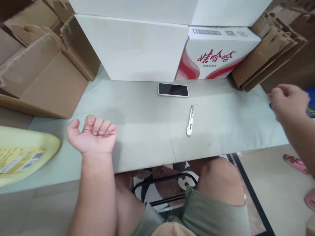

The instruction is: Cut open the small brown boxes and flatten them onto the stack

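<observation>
My left hand [92, 136] rests palm up over the left part of the table, with its fingers loosely bent and thumb held apart. Nothing lies in it. Far to the right, my right hand [289, 101] has its fingers drawn together at the table's right edge. A blue item with yellow marks [311, 102] shows partly behind that hand; whether the fingers grip it is hidden. Between the hands, a white utility knife [190, 120] lies on the pale green tabletop [142, 131]. Beyond the knife lies a phone [173, 89], its dark screen facing up.
White cartons [137, 49] line the back, one carton with red lettering [216, 55]. Open brown cardboard boxes [49, 75] stand at left, folded cardboard [265, 59] at right. A yellow bottle [27, 154] lies front left. Pink footwear [296, 163] shows on the floor.
</observation>
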Demonstrator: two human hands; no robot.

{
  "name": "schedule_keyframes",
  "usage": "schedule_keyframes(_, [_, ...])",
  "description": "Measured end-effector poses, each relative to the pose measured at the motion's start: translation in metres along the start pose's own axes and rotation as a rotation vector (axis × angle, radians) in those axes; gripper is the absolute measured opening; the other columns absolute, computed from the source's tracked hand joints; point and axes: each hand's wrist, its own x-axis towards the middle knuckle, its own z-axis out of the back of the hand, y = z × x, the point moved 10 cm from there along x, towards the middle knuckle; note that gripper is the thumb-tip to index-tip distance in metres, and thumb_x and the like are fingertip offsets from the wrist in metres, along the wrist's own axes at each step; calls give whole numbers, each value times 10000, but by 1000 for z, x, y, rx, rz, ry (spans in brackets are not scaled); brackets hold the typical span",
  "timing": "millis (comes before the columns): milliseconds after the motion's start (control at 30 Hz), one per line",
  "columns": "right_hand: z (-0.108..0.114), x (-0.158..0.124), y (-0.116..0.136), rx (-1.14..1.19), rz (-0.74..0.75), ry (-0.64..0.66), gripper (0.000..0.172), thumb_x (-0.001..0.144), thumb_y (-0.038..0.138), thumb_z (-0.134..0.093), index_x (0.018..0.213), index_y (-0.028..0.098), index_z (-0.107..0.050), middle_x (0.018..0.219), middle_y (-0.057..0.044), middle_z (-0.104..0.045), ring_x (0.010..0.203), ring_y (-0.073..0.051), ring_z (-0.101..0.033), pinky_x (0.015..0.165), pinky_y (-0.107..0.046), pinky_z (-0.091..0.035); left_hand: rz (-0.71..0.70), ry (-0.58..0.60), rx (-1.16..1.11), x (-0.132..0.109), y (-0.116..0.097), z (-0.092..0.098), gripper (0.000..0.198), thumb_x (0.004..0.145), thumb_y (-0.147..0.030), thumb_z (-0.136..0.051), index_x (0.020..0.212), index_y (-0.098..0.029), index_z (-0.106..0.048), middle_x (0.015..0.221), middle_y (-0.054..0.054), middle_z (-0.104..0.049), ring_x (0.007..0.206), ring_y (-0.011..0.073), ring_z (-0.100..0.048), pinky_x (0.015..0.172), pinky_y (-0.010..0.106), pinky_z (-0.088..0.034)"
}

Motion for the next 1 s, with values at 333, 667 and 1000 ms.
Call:
schedule_keyframes(333, [-24,-110,47,411,-104,373,93,915,154,-674,991,161,-725,861,-93,-740,718,-163,-664,868,-412,-504,13,32,-73,-2,-14,15,369,933,-444,-402,669,-218,-278,469,-63,-176,374,76,-182,387,216,-197])
schedule_keyframes(667, [-67,-216,278,613,602,691,226,859,339,-623,997,196,-730,988,-103,-764,888,-235,-725,786,-394,-606,6,57,-112,-8,-35,34,424,969,-467,-423,633,-222,-342,505,-73,-170,399,88,-204,394,214,-223])
schedule_keyframes(1000, [-30,-405,576,561,1271,884,737,957,220,-467,1678,239,-315,951,7,-763,812,-198,-705,814,-331,-575,41,18,-327,-18,-48,42,498,1059,-431,-260,619,-206,-326,504,-72,-176,382,72,-244,403,194,-242])
